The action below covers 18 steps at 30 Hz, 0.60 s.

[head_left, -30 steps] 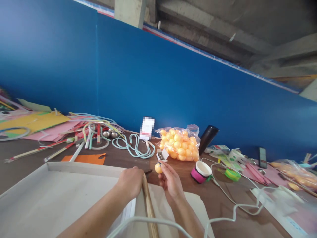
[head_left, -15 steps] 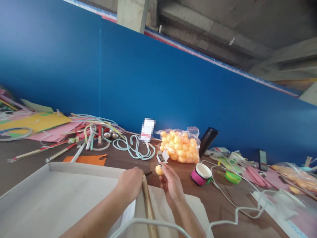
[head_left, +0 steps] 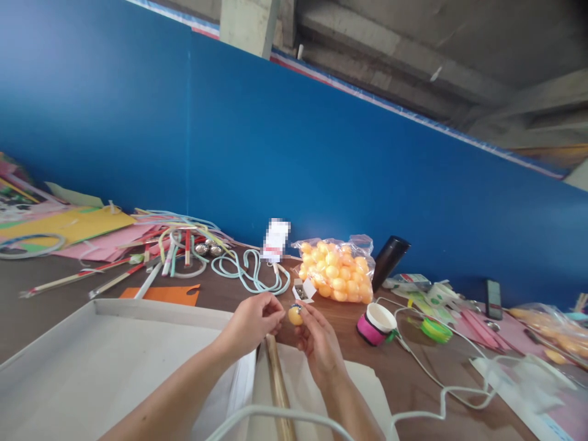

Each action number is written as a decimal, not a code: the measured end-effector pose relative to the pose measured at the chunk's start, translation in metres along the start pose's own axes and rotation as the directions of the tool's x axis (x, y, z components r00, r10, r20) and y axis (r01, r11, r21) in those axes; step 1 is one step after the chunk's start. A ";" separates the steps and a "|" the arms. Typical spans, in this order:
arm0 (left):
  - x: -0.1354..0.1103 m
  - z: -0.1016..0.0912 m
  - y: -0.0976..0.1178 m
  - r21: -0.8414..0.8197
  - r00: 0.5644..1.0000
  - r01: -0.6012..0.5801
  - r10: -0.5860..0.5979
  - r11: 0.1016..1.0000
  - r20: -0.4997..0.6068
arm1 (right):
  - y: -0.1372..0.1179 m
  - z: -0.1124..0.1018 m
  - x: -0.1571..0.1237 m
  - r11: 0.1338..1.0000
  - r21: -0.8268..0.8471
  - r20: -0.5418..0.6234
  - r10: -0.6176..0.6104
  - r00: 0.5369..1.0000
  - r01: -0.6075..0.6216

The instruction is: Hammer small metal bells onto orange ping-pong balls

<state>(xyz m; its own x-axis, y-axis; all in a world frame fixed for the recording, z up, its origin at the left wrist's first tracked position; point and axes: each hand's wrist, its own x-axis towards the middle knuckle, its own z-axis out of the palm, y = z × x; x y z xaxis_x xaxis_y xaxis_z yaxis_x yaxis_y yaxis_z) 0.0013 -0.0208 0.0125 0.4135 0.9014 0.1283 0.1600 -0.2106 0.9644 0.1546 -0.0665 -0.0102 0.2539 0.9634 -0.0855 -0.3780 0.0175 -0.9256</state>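
My right hand pinches a small orange ball between its fingertips, above the brown table. My left hand is raised beside the ball, its fingertips pressed together close to it; what they hold, if anything, is too small to make out. Below the hands lies a wooden stick on a sheet of white paper. A clear bag of orange balls lies just beyond, with a small open white box in front of it.
A large white tray lies at the left. A white cable runs across the right. A pink-and-white tape roll, a green roll, a black cylinder, a light-blue cord and coloured paper and straws crowd the back.
My left hand has lifted off the wooden stick and moved right, its fingertips now next to the ball. My right hand has stayed almost still with the ball.
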 end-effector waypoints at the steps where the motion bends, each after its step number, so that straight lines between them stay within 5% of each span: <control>1: 0.001 0.000 0.000 -0.065 1.000 0.021 -0.020 0.998 0.012 | 0.000 0.000 0.000 1.000 -0.004 0.005 -0.002 1.000 0.002; 7: 0.005 -0.001 0.003 -0.316 0.988 0.153 -0.141 0.936 0.059 | -0.003 0.002 -0.005 0.999 -0.035 0.059 -0.011 0.998 0.013; 18: 0.001 -0.002 0.008 -0.410 0.986 0.155 -0.116 0.899 0.118 | -0.003 0.005 -0.005 0.994 -0.100 0.125 -0.021 0.992 0.034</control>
<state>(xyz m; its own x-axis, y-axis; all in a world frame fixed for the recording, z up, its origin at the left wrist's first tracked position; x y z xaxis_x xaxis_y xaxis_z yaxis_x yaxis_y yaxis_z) 0.0014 -0.0214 0.0207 0.4954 0.8686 -0.0129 -0.1597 0.1056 0.9815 0.1499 -0.0705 -0.0053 0.1481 0.9888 -0.0191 -0.2780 0.0231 -0.9603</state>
